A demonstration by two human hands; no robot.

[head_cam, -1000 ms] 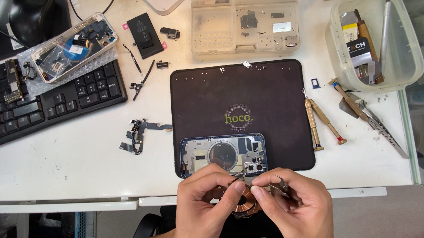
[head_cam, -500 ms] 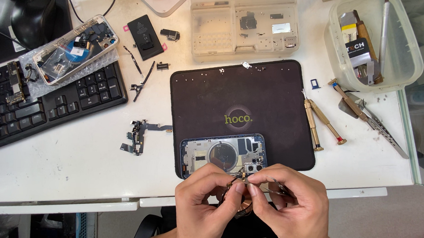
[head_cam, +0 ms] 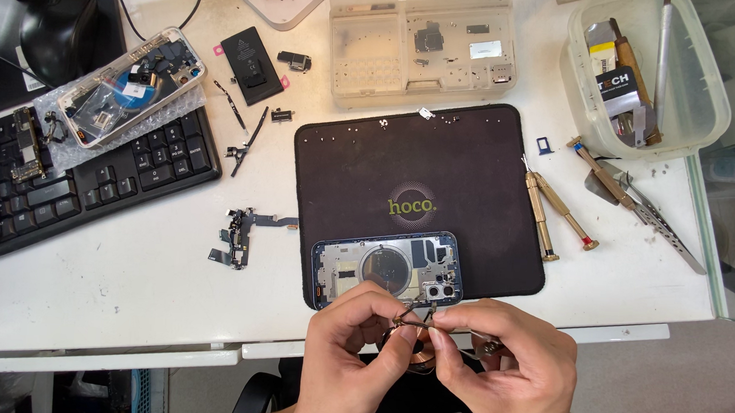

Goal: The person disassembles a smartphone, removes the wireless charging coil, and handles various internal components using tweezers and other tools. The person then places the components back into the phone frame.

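Copper coil (head_cam: 417,347) partly hidden behind fingers (head_cam: 392,353); forearms cut off.

Phone repair workshop: opened phone frame (head_cam: 386,270), screwdrivers (head_cam: 554,211), parts tray (head_cam: 420,44).

Matt black rubbery mat (head_cam: 472,166), glossy copper coil (head_cam: 417,347), clear plastic tub (head_cam: 704,125).

black keyboard (head_cam: 89,177) at tabletop's left edge | clear tub (head_cam: 648,75) of tools at far-right corner | parts organiser (head_cam: 420,48) at far edge
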